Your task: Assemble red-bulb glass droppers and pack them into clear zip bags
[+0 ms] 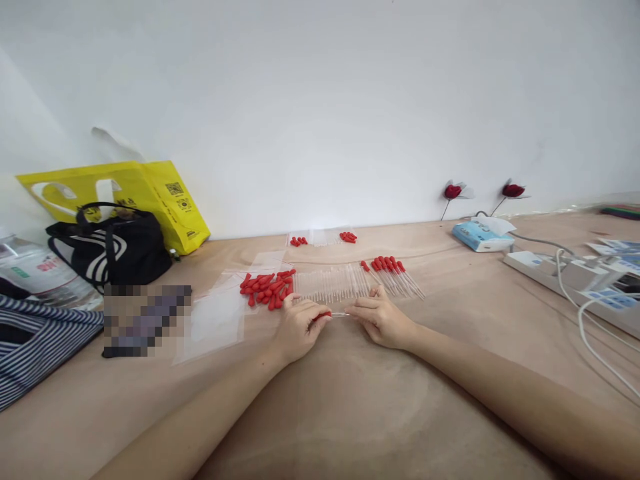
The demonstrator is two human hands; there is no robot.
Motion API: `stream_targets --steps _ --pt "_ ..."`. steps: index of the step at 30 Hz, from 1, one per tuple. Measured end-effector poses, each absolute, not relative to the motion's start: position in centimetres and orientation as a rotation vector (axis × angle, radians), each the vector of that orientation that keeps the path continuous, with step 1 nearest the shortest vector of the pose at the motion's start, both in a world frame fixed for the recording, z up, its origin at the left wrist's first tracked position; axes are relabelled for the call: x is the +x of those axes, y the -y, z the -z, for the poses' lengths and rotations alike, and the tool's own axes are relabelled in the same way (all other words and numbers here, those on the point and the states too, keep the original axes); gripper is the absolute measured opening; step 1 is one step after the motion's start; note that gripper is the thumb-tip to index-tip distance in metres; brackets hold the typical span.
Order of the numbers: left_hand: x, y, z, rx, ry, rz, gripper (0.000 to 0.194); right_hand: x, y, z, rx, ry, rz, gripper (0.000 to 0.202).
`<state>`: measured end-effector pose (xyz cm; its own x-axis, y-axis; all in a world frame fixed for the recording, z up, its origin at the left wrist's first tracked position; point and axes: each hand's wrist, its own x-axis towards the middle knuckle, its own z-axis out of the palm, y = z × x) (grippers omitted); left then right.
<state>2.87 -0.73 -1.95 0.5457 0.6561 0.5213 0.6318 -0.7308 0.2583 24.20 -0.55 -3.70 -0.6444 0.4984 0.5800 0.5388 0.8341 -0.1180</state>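
peeking past fingers [312,311]: red bulb [324,315]

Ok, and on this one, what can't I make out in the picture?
All in the head view:
Red bulb: mostly covered by the fingers of the left hand.
Clear tube: right end hidden by the right hand.
Dark thing below the black bag: pixelated.
Striped cloth: cut off by the left edge.
Small print on the yellow bag: too small, blurred.

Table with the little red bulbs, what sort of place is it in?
Perhaps a home or small workroom: a tissue pack and a yellow bag share the table with a row of clear tubes.
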Motion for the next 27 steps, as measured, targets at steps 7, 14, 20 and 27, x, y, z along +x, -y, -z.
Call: stream_targets --steps 7,14,20,27 --pt "3.0 0.8 1.9 2.746 -1.087 -0.914 0.019 23.6 0.9 3.5 -0.769 2.376 0.109 0.027" --pt "3.0 1.0 1.8 2.766 -1.057 -0.823 0.018 23.4 1.0 3.7 -0.767 2.397 0.103 0.024" --pt "3.1 1.1 1.6 2.768 -1.063 -0.778 0.018 23.1 1.2 3.7 -0.806 2.406 0.055 0.022" --pt "3.0 0.8 1.4 2.649 -1.152 -0.824 0.018 23.2 1.0 3.0 -0.867 2.395 -0.004 0.023"
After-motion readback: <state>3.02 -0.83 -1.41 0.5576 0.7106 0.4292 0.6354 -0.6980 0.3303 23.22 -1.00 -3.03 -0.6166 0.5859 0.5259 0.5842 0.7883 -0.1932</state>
